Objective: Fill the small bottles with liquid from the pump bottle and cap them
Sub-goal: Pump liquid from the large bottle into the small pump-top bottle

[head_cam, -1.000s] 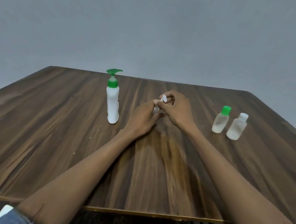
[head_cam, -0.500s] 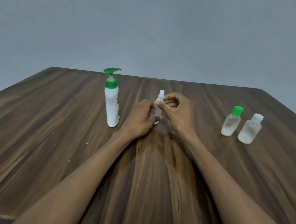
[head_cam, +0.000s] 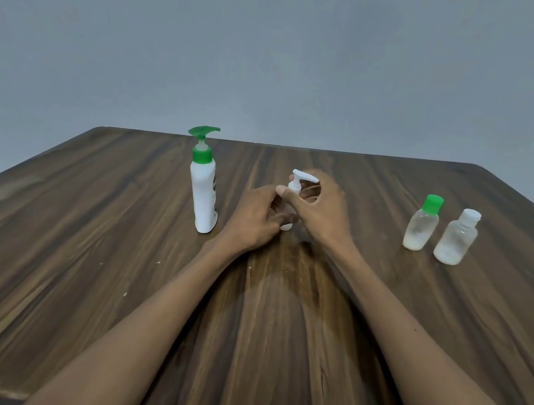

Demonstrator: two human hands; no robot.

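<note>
head view: only 1 camera, looking forward and down over a wooden table point(head_cam: 76, 260).
small bottle in hand: small white bottle point(head_cam: 290, 205) stands upright at table centre, base on the wood, long axis vertical; a white flip cap point(head_cam: 305, 176) juts right from its top, apparently hinged open.
left hand: left hand point(head_cam: 255, 216) curls round the bottle's lower body from the left, steadying it.
right hand: right hand point(head_cam: 318, 206) sits at the neck from the right, thumb tip on the near side, fingers curled behind; looks like a pinch on the neck or cap, exact contact partly hidden.
key relation: cap lies just above and between the right fingertips, so the right hand is nearer for closing it; judgement, capping step under way.
pump bottle: white pump bottle point(head_cam: 204, 189) with green pump, left of the hands, near but apart, spout pointing right.
other bottles: green-capped bottle point(head_cam: 422, 227) and white-capped bottle point(head_cam: 457, 237) side by side, far right, both capped, pale liquid low inside.
writing: dark mark on the pump bottle's right side, unreadable; no other labels.
</note>
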